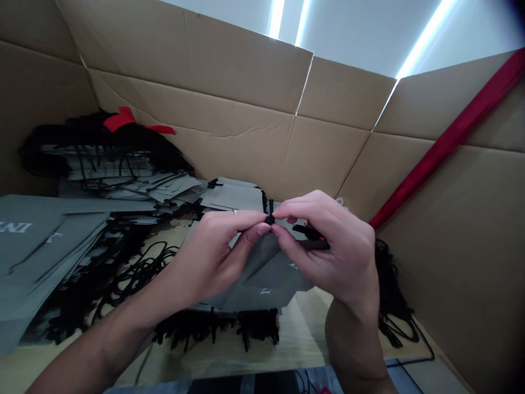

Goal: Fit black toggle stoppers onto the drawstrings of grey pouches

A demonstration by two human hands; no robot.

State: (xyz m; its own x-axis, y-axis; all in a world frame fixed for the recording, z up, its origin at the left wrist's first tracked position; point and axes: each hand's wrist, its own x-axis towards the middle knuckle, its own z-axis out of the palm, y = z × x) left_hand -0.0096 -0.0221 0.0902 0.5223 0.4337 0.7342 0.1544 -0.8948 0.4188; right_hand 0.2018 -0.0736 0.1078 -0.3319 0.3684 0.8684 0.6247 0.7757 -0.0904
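Between the fingertips of both hands is a small knot in a black cord (269, 219), with a short end sticking up above it. My left hand (225, 249) pinches the knot from the left, and a ring shows on one finger. My right hand (324, 246) pinches it from the other side. A dark tool with a red spot (314, 236) lies across the right palm; its kind is partly hidden by the fingers. Directly below the hands, a stack of grey printed paper pieces (258, 287), perhaps flat bags, has black cord ends hanging along its near edge.
More grey pieces with black cords are piled at the left (33, 235) and back left (110, 164), the latter topped by red strips (121, 119). Black cords (394, 290) lie at the right. Cardboard walls (238, 126) enclose the table, and a dark red band (447, 142) slants down the right one.
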